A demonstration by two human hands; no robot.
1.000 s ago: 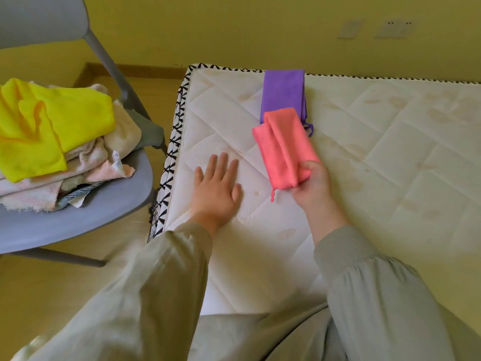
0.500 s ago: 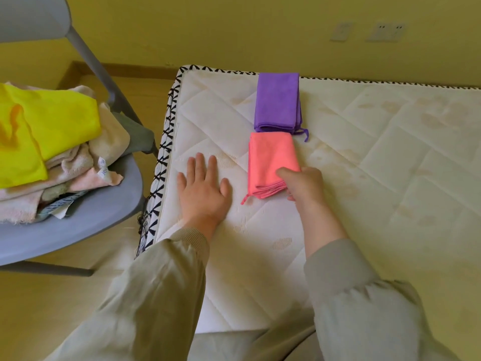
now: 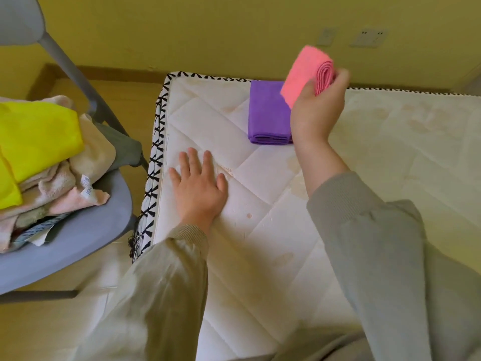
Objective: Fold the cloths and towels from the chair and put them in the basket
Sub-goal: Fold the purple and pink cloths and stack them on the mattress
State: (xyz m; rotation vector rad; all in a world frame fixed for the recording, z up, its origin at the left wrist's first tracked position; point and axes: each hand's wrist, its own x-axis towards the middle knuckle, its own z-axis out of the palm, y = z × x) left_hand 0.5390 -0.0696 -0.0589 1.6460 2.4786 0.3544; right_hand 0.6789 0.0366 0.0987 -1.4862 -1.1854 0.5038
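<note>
My right hand (image 3: 316,110) grips a folded pink cloth (image 3: 305,71) and holds it in the air above the far side of the mattress (image 3: 390,165). Below it, a folded purple cloth (image 3: 268,113) lies flat near the mattress's far edge. My left hand (image 3: 199,186) rests flat on the mattress by its left edge, fingers spread, holding nothing. On the grey chair (image 3: 78,230) at the left lies a pile of unfolded cloths, with a yellow cloth (image 3: 33,142) on top of beige and pink towels (image 3: 65,188). No basket is in view.
The mattress has a black-and-white patterned border (image 3: 153,173) along its left and far edges. A yellow wall (image 3: 208,29) with sockets (image 3: 367,37) stands behind it. The chair's backrest post (image 3: 78,79) rises between the chair and the mattress.
My right hand has lifted the folded pink cloth off the mattress, up and to the right. My left hand has stayed flat on the mattress.
</note>
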